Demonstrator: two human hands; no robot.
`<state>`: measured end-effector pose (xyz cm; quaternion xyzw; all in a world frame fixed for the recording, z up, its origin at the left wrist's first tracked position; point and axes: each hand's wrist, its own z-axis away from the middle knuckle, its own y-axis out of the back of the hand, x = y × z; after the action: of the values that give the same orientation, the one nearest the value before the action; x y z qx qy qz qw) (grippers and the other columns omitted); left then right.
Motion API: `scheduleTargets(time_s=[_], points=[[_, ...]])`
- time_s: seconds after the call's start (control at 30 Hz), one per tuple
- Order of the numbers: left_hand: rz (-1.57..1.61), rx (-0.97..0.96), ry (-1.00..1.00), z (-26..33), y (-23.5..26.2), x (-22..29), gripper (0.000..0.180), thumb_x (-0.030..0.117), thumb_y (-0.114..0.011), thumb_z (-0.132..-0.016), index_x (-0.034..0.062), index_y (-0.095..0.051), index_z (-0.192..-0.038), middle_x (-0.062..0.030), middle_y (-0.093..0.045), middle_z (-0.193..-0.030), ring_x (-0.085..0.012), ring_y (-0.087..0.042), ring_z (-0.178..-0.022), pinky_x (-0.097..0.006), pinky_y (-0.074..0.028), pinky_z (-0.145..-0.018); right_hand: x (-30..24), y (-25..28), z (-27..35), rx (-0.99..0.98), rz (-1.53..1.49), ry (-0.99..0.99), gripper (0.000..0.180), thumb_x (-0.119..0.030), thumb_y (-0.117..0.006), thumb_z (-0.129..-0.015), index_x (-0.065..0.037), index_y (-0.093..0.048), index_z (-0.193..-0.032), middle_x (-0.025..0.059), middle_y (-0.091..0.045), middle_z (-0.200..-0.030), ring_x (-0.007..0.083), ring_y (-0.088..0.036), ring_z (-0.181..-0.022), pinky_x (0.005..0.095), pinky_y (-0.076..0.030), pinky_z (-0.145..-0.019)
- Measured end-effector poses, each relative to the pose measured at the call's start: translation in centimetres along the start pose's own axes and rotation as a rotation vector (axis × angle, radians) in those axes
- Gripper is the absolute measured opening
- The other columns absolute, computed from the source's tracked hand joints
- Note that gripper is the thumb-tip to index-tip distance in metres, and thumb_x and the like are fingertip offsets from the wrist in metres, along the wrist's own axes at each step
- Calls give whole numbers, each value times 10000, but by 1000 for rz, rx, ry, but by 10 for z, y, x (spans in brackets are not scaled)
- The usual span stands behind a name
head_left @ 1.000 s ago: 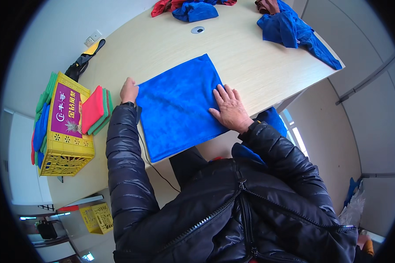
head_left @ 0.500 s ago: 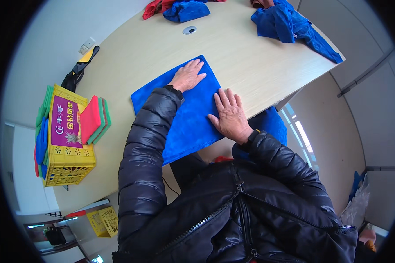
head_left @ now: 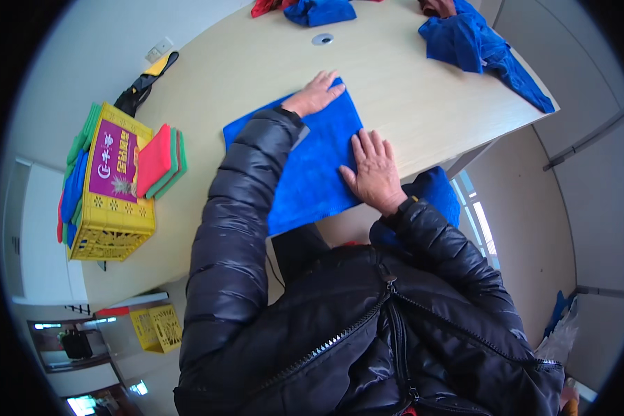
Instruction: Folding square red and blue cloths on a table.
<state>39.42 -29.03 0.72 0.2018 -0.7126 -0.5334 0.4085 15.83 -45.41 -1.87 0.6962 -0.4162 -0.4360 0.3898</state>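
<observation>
A blue cloth (head_left: 317, 166) lies spread flat on the pale wooden table (head_left: 256, 69) in front of me. My left hand (head_left: 317, 93) reaches across it and rests at its far corner, fingers extended. My right hand (head_left: 373, 170) presses flat on the cloth's right side near the table's front edge, fingers spread. My left sleeve hides the cloth's left part. Neither hand grips anything.
A yellow crate (head_left: 111, 187) with folded red and green cloths (head_left: 161, 161) beside it stands at the table's left. Crumpled blue cloths (head_left: 478, 48) lie at the far right, more blue and red cloth (head_left: 312, 10) at the far edge. A round cable port (head_left: 322, 39) sits near them.
My left hand has swept from the cloth's near left corner across to its far corner. My right hand has stayed pressed on the cloth.
</observation>
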Motion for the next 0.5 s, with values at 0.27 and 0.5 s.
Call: scheduleTargets(time_s=[0.27, 0.5], points=[[-84, -63, 7, 217, 13, 50, 622, 467, -475, -1044, 75, -407, -1522, -235, -326, -1590, -373, -262, -1500, -418, -220, -1219, 17, -12, 6, 22, 75, -11, 723, -514, -507, -986, -3, -426, -1491, 208, -395, -1559, 418, -335, -1450, 537, -226, -1202], [-355, 140, 263, 331, -25, 58, 613, 428, -477, -1040, 114, -365, -1555, -152, -305, -1623, -334, -284, -1496, -468, -218, -1216, 17, -26, 5, 45, 129, 31, 725, -543, -461, -1005, -10, -427, -1495, 213, -380, -1567, 416, -328, -1455, 541, -221, -1200]])
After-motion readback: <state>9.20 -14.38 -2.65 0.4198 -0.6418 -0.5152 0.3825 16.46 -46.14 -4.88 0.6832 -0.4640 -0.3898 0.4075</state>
